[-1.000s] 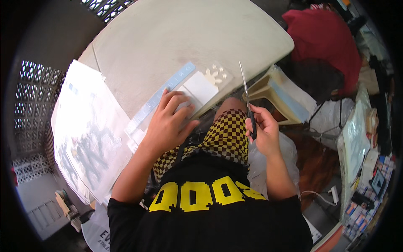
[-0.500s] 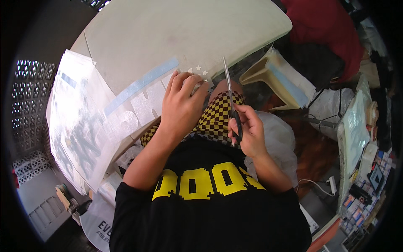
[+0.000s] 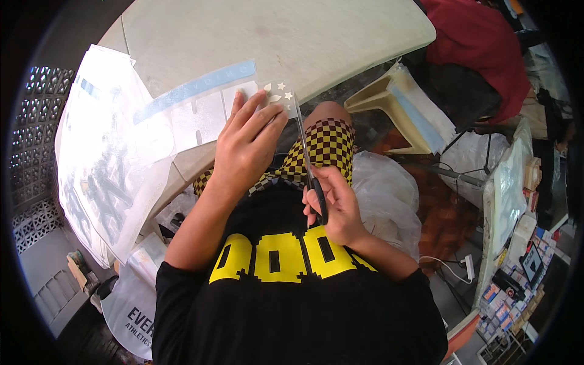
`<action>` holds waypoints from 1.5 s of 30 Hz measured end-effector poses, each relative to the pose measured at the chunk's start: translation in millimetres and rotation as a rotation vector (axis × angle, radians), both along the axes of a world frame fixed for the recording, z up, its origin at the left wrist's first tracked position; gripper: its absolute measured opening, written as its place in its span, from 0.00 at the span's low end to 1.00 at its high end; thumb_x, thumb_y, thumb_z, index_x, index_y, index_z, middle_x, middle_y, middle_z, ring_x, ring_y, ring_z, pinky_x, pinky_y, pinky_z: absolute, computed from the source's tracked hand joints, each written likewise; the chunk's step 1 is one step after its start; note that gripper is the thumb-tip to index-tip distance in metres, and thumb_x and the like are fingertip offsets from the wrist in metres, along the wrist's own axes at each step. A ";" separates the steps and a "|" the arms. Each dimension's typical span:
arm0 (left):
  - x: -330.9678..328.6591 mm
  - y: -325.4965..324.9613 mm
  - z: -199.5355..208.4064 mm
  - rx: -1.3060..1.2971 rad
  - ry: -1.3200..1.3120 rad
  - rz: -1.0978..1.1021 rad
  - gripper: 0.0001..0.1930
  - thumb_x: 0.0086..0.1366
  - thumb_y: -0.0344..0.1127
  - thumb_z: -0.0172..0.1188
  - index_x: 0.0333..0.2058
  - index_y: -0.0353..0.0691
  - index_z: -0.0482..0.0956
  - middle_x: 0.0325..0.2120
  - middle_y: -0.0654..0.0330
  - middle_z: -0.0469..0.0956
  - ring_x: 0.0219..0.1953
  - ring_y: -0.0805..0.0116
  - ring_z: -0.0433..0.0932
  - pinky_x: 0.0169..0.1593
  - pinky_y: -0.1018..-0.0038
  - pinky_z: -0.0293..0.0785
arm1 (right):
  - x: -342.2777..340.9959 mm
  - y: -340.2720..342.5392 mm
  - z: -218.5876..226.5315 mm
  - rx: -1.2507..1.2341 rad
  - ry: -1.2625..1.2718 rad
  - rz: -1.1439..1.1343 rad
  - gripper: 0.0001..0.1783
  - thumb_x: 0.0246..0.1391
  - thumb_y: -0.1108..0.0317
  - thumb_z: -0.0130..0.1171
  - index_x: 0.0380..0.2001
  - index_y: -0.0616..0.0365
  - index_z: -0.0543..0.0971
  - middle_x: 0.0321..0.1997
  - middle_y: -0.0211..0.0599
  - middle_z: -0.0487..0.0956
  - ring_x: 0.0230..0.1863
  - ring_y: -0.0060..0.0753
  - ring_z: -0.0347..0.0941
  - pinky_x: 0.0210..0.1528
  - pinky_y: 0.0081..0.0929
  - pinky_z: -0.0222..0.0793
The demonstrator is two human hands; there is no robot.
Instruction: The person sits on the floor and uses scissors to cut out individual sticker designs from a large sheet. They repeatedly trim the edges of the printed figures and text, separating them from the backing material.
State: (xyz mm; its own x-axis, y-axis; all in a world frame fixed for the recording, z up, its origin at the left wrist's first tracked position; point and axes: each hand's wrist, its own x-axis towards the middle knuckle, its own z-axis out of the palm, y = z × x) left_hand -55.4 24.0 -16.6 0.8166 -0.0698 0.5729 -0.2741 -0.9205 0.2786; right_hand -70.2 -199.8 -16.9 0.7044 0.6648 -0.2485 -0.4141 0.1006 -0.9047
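A clear plastic sheet (image 3: 210, 100) with a pale blue strip lies across the table's near edge. Small white stars and leaf shapes (image 3: 281, 92) mark its right end. My left hand (image 3: 246, 137) grips this end, fingers over the top and thumb hidden. Black-handled scissors (image 3: 306, 143) are in my right hand (image 3: 337, 204), fingers through the handles. Their long blades point away from me and meet the sheet's right edge, just right of the stars; whether they are cutting into it, I cannot tell.
Stacked glossy printed sheets (image 3: 100, 164) lie at the left of the pale table (image 3: 274, 30). On the right, a tan stool (image 3: 371, 100) holds more sheets. Clear plastic wrapping (image 3: 386, 194) bunches beside my right arm. A person in red (image 3: 480, 48) sits at the far right.
My right hand has brought the scissors leftward and nearer to me, from apart to the sheet's right edge. My left hand still grips the sheet, and more of the stars show.
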 end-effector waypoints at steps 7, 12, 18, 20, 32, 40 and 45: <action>-3.8 2.0 0.6 -0.009 0.002 0.001 0.14 0.52 0.23 0.63 0.40 0.37 0.84 0.43 0.57 0.83 0.56 0.49 0.79 0.65 0.47 0.68 | -1.5 11.5 9.8 -0.091 -0.010 -0.031 0.19 0.69 0.74 0.52 0.60 0.64 0.66 0.31 0.29 0.75 0.26 0.14 0.70 0.25 0.15 0.67; -5.8 3.0 3.1 -0.055 0.009 0.038 0.13 0.54 0.19 0.66 0.39 0.37 0.85 0.43 0.57 0.84 0.56 0.50 0.80 0.66 0.50 0.69 | 1.3 15.3 17.4 -0.093 0.057 -0.052 0.19 0.69 0.73 0.53 0.60 0.64 0.66 0.31 0.29 0.75 0.26 0.14 0.70 0.24 0.15 0.67; -9.3 6.5 4.7 -0.067 0.007 0.024 0.14 0.53 0.19 0.66 0.39 0.37 0.85 0.43 0.57 0.85 0.56 0.51 0.80 0.66 0.50 0.69 | 3.1 17.3 16.8 -0.103 0.040 -0.045 0.20 0.68 0.73 0.54 0.60 0.65 0.66 0.32 0.29 0.75 0.27 0.14 0.70 0.24 0.14 0.67; -10.4 6.5 4.7 -0.067 0.012 0.024 0.14 0.53 0.19 0.66 0.39 0.36 0.85 0.43 0.56 0.84 0.57 0.50 0.80 0.66 0.50 0.68 | 4.5 20.0 18.9 -0.123 0.028 -0.037 0.20 0.68 0.73 0.54 0.60 0.65 0.66 0.32 0.28 0.75 0.26 0.14 0.70 0.24 0.14 0.67; -12.8 5.8 5.2 -0.083 0.027 0.025 0.15 0.52 0.20 0.66 0.41 0.37 0.85 0.43 0.56 0.84 0.57 0.50 0.79 0.67 0.50 0.67 | 3.7 24.7 22.5 -0.177 0.053 -0.076 0.23 0.66 0.69 0.59 0.60 0.64 0.68 0.30 0.26 0.73 0.25 0.12 0.69 0.23 0.13 0.64; -14.9 6.9 4.5 -0.084 0.036 0.024 0.16 0.52 0.20 0.67 0.41 0.38 0.86 0.43 0.57 0.84 0.57 0.51 0.79 0.68 0.49 0.67 | 5.1 25.9 27.1 -0.224 0.040 -0.068 0.22 0.67 0.69 0.59 0.59 0.64 0.69 0.30 0.24 0.73 0.24 0.12 0.68 0.22 0.13 0.63; -14.3 6.5 5.6 -0.085 0.034 0.021 0.15 0.52 0.19 0.66 0.40 0.37 0.85 0.44 0.57 0.84 0.57 0.51 0.79 0.68 0.49 0.66 | 3.4 23.3 28.0 -0.273 0.037 -0.061 0.21 0.67 0.70 0.59 0.59 0.63 0.69 0.30 0.25 0.75 0.24 0.12 0.68 0.22 0.13 0.63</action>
